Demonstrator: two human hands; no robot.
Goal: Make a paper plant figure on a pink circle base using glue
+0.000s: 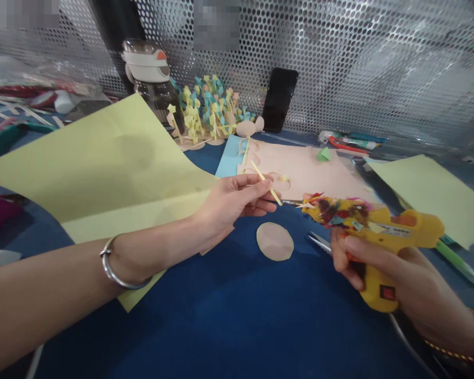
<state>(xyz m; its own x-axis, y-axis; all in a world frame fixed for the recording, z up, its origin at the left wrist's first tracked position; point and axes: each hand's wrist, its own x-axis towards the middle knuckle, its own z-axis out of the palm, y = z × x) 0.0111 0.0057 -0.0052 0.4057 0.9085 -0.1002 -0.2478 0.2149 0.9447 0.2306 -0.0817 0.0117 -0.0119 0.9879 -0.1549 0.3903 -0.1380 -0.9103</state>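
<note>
Between the thumb and fingers of my left hand (237, 197) is a thin yellow paper stick (266, 181), tilted with its lower end toward the right. My right hand (391, 268) is wrapped round the handle of a yellow hot glue gun (363, 226), its nose covered in coloured paper scraps. The gun's metal nozzle (291, 202) is at the lower end of the stick; whether they touch I cannot tell. Below them an oval pink paper disc (275, 241) lies on the blue table (237, 326). Partly behind the glue gun are scissor blades (319, 242).
Large yellow-green paper (114, 158) covers the left side. Behind stand a bottle (152, 79), several paper stems with small shapes (209, 108) and a phone (280, 99) leaning on the perforated panel. Cut pink paper (319, 173) bears a green piece (323, 154). Pens (353, 141) lie back right.
</note>
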